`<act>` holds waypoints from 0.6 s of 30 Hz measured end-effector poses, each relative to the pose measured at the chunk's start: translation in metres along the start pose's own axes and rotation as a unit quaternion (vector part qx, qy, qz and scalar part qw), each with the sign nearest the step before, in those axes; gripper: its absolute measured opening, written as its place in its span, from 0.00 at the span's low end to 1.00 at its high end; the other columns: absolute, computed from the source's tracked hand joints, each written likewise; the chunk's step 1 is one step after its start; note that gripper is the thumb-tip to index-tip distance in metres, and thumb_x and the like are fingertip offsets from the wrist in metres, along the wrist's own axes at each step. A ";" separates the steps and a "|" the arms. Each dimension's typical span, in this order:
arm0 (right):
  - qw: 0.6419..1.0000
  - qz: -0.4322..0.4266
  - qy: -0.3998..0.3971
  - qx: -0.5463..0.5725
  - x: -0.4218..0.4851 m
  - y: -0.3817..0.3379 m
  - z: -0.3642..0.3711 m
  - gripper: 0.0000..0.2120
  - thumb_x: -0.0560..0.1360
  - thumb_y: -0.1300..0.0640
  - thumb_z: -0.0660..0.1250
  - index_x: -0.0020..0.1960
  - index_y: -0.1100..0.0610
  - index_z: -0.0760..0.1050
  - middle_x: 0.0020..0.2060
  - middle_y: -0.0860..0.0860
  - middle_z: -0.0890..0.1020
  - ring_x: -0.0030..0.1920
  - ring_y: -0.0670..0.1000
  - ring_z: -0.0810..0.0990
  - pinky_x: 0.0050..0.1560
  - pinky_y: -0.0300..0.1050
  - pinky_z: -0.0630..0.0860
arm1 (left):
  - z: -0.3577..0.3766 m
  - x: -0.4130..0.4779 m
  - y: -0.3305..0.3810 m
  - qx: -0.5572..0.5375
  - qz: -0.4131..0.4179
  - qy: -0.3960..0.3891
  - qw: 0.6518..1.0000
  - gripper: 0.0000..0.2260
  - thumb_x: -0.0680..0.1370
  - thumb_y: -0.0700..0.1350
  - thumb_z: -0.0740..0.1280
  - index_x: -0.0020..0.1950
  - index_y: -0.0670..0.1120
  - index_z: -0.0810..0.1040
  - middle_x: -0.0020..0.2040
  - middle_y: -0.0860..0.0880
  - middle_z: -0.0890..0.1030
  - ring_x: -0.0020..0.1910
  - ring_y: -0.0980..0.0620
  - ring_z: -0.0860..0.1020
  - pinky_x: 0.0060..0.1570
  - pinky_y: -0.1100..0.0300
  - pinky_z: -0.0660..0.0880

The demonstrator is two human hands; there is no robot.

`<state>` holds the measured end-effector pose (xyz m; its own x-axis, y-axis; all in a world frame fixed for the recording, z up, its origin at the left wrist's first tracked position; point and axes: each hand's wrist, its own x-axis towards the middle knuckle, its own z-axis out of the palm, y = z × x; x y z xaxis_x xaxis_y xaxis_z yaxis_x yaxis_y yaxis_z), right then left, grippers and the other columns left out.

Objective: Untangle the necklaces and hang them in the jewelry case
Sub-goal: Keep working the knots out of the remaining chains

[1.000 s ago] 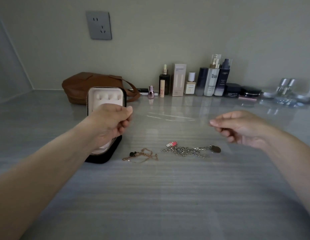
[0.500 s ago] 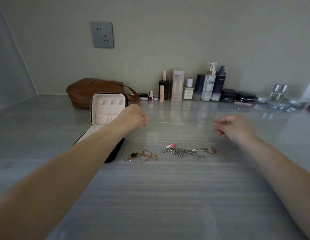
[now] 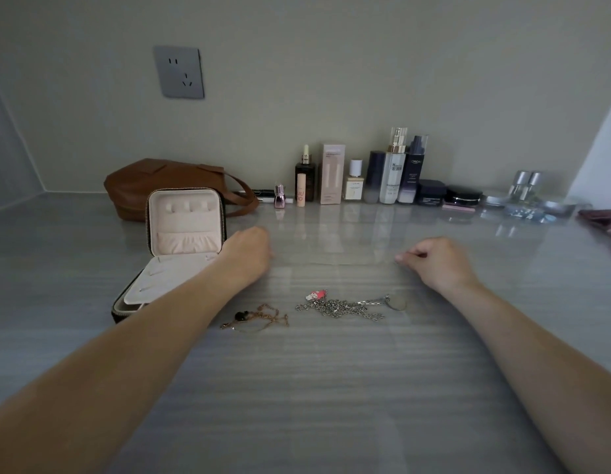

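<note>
A very thin necklace (image 3: 331, 264) stretches as a faint line just above the tabletop between my two hands. My left hand (image 3: 249, 251) pinches its left end beside the open jewelry case (image 3: 186, 217). My right hand (image 3: 437, 261) pinches the right end with curled fingers. The case has a black shell, a cream lining and an upright lid. In front of my hands lie a tangled rose-gold necklace (image 3: 259, 318) and a silver chain (image 3: 341, 306) with a red-and-white charm and a round pendant.
A brown leather bag (image 3: 160, 179) lies behind the case. Several cosmetic bottles and boxes (image 3: 365, 176) line the back wall, with jars and silver-capped items (image 3: 526, 189) to the right. A dark red cloth (image 3: 601, 220) sits at the right edge.
Both hands have moved down and away from me, carrying the stretched thin necklace close to the tabletop. My left hand has shifted right, uncovering the case's lid. The view has tilted.
</note>
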<state>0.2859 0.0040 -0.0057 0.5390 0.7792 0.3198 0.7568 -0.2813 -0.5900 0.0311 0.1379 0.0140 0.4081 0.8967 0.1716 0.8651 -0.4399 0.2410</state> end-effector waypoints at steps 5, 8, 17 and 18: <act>1.000 0.003 0.006 -0.002 0.000 -0.001 0.001 0.10 0.72 0.51 0.72 0.39 0.58 0.83 0.36 0.53 0.82 0.38 0.53 0.78 0.37 0.42 0.69 | -0.001 -0.003 -0.001 -0.003 0.008 0.005 1.000 0.07 0.77 0.41 0.63 0.52 0.41 0.78 0.53 0.43 0.80 0.56 0.42 0.76 0.55 0.52 0.73; 1.000 0.005 0.012 -0.002 -0.001 -0.001 -0.001 0.12 0.73 0.51 0.71 0.42 0.60 0.83 0.35 0.53 0.80 0.37 0.52 0.76 0.35 0.42 0.67 | -0.004 -0.006 -0.001 -0.052 0.000 0.023 0.998 0.08 0.77 0.38 0.62 0.52 0.43 0.79 0.54 0.45 0.79 0.56 0.45 0.76 0.54 0.55 0.71; 1.000 -0.011 0.023 -0.004 0.002 0.003 0.000 0.15 0.76 0.52 0.66 0.41 0.64 0.82 0.38 0.61 0.82 0.41 0.59 0.78 0.39 0.45 0.69 | -0.020 -0.007 0.000 -0.119 -0.029 0.033 0.992 0.05 0.76 0.40 0.65 0.46 0.45 0.80 0.47 0.48 0.80 0.51 0.47 0.79 0.46 0.61 0.71; 1.000 -0.015 0.024 -0.003 0.002 0.003 0.000 0.15 0.76 0.52 0.67 0.41 0.64 0.82 0.38 0.61 0.82 0.41 0.59 0.79 0.40 0.46 0.70 | -0.021 -0.007 0.000 -0.123 -0.031 0.041 0.991 0.04 0.77 0.40 0.65 0.45 0.46 0.79 0.46 0.48 0.79 0.51 0.47 0.79 0.45 0.61 0.70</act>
<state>0.2895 0.0053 -0.0072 0.5328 0.7600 0.3721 0.7753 -0.2622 -0.5746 0.0219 0.1308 0.0325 0.3219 0.9201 0.2233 0.7867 -0.3912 0.4776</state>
